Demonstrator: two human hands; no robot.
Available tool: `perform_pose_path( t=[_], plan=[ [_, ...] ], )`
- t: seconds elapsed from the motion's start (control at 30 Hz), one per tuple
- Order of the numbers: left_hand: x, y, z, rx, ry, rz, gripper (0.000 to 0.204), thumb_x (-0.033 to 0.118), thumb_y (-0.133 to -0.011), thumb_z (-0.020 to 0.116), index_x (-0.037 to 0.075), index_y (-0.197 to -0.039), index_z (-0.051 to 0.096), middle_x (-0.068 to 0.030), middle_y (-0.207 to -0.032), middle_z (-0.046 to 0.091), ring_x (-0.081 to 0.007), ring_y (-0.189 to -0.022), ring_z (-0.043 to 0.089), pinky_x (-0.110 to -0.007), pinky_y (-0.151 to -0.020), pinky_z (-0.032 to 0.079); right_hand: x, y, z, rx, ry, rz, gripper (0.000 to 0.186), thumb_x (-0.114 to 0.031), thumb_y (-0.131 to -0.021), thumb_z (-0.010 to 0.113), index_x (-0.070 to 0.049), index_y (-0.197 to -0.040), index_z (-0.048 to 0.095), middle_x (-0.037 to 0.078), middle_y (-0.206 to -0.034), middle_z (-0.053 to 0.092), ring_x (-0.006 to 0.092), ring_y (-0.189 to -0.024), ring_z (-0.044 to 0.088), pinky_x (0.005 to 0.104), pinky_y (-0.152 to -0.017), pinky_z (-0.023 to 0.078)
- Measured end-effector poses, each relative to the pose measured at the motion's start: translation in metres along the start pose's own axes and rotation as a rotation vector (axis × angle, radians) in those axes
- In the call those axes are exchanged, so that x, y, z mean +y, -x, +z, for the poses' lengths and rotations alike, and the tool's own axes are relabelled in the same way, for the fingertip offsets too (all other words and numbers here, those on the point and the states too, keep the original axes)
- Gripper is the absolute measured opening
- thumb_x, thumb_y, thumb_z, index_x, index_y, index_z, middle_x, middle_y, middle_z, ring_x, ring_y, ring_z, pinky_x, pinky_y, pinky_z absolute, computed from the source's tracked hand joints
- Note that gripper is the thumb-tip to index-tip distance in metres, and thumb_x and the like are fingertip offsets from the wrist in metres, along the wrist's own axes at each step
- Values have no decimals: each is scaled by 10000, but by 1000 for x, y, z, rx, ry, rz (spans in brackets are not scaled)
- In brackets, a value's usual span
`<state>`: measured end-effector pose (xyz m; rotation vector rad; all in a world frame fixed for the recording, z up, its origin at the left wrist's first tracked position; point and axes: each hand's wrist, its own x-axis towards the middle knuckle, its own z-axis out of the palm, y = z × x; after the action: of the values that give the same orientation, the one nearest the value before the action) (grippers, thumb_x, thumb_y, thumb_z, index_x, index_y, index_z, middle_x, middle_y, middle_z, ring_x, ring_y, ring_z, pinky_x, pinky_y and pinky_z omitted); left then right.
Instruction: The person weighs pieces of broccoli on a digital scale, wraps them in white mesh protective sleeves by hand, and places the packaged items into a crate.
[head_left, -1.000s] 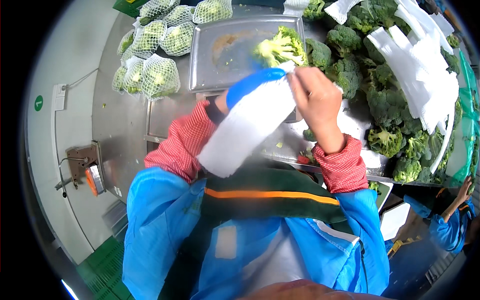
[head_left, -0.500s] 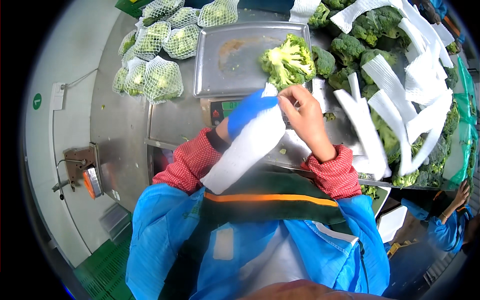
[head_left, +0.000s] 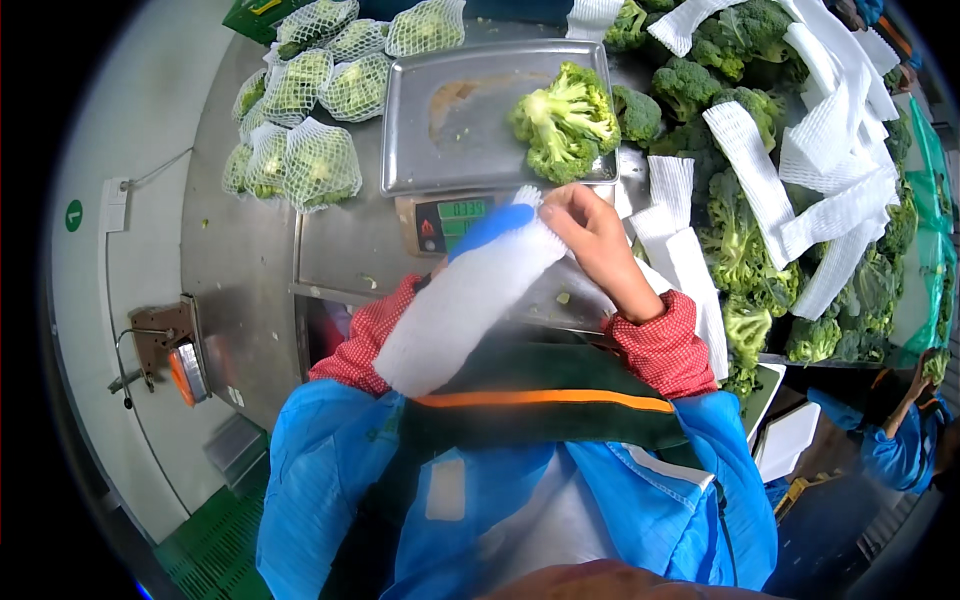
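Observation:
A white foam net sleeve point(head_left: 465, 300) hangs slantwise between my hands, its free end over my left forearm. My left hand point(head_left: 487, 232), in a blue glove, holds it near the top and is mostly hidden behind it. With thumb and fingers pinched, my bare right hand point(head_left: 592, 238) grips the upper rim of the sleeve. Just beyond both hands, a trimmed broccoli head point(head_left: 568, 122) lies on its side on the metal scale tray point(head_left: 440, 165). Below that tray shows the scale's lit green display point(head_left: 463, 212).
Netted broccoli heads point(head_left: 320, 165) are grouped at the left. Loose broccoli point(head_left: 745, 235) is piled at the right, with white foam sleeves point(head_left: 840, 225) strewn over it. A tape dispenser point(head_left: 180, 360) is at the table's left edge. Another person's hand point(head_left: 920, 385) shows at far right.
The sleeve has swung left and now covers more of my gloved hand. At the right, the blurred loose foam sleeves have settled on the broccoli. The scale display has come into clearer view.

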<state>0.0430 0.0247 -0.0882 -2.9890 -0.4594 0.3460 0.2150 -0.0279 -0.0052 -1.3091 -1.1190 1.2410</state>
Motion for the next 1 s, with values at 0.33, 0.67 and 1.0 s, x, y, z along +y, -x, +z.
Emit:
perform_pose_path(
  t=[0.33,0.67,1.0],
  plan=[
    [20,12,-77,448,2413,-355,276,190,-940,441,43,-1169,490,-80,-1072,570,-187,-1013,562,-304,-882,461,-47,20,7,69,264,-232,146,-138,-868,532,-16,-930,481,129,-785,537,286,-693,549,329,-629,434],
    [-3,33,-43,406,2522,-202,306,191,-898,524,58,-1173,512,-83,-1110,555,-171,-997,552,-326,-878,450,-25,25,-23,-614,-326,302,386,-91,-778,630,16,-1135,533,73,-1020,614,127,-908,563,277,-833,443],
    [-118,8,-87,198,1346,-719,444,154,-799,627,-3,-1196,501,-110,-1110,580,-167,-993,550,-295,-838,448,-27,-10,-52,346,-110,65,116,-110,-807,535,-2,-844,558,5,-695,545,58,-599,487,214,-530,370]
  ],
)
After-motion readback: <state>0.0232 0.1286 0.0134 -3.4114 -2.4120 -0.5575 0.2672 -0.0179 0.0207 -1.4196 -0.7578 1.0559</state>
